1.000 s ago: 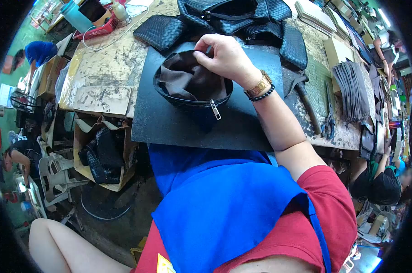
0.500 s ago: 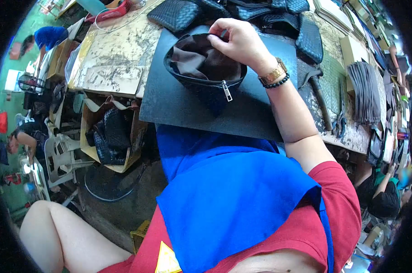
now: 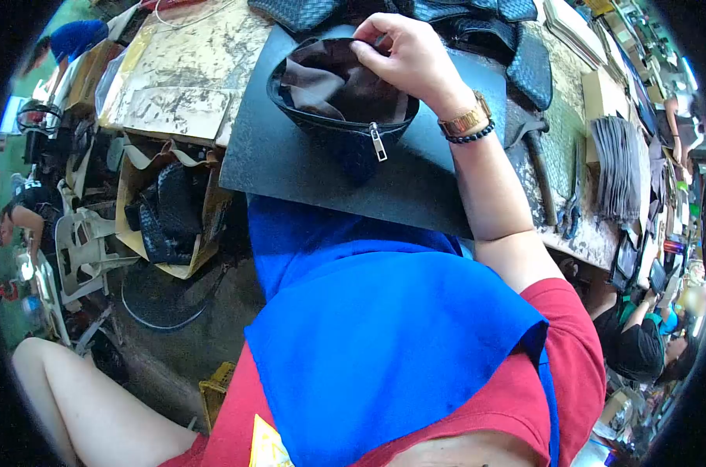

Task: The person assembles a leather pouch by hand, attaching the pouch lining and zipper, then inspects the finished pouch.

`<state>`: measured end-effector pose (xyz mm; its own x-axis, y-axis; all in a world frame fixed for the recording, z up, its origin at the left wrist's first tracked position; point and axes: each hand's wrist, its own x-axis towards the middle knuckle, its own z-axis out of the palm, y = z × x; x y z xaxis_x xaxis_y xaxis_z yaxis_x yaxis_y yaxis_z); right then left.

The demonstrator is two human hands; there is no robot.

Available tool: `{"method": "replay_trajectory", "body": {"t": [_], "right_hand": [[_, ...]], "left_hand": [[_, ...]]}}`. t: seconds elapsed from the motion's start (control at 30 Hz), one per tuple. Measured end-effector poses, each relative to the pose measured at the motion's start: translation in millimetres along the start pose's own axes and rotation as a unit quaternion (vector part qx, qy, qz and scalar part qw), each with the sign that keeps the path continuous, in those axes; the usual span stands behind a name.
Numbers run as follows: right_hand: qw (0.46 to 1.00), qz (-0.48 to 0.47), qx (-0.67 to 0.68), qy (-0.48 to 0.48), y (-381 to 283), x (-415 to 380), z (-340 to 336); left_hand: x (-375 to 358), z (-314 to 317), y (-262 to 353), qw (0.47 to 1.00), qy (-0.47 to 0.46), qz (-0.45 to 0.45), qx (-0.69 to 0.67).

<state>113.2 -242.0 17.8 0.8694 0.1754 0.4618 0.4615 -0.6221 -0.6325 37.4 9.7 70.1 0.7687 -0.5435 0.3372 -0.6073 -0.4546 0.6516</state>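
A dark pouch (image 3: 333, 124) with a brown lining (image 3: 318, 82) stands with its mouth open on a black board (image 3: 267, 167). From its near rim hangs a silver zipper pull (image 3: 378, 145). My right hand (image 3: 403, 61) is at the pouch's far right rim, thumb and fingers pinching the edge; the fingertips are partly hidden. That wrist wears a gold watch (image 3: 465, 121) and a black bead bracelet (image 3: 472, 135). No part of my left hand shows. A blue cloth (image 3: 392, 319) covers my lap beneath the board.
Black woven pouches (image 3: 530, 74) lie behind the board. Right of it are a hammer (image 3: 541, 175), scissors (image 3: 574, 206) and stacked dark pieces (image 3: 619, 167). A box of black pieces (image 3: 183, 271) stands below left. Co-workers are at left (image 3: 26, 214) and right (image 3: 641, 346).
The view has shifted, so the board, pouch and table appear slightly farther left and higher. My right hand keeps its hold on the rim.
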Motion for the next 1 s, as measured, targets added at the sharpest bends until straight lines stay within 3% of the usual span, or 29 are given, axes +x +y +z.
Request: {"method": "replay_trajectory", "body": {"t": [0.63, 1.0], "right_hand": [[0.998, -0.060, -0.030, -0.006, -4.3, 3.9, -1.8], [0.999, -0.035, -0.014, -0.016, -12.2, 3.4, -4.0]], "left_hand": [[3.3, 2.7, -0.7, 1.000, -0.008, -0.001, 0.009], [0.6, 1.7, -5.2, 1.000, -0.001, -0.008, 0.013]]}}
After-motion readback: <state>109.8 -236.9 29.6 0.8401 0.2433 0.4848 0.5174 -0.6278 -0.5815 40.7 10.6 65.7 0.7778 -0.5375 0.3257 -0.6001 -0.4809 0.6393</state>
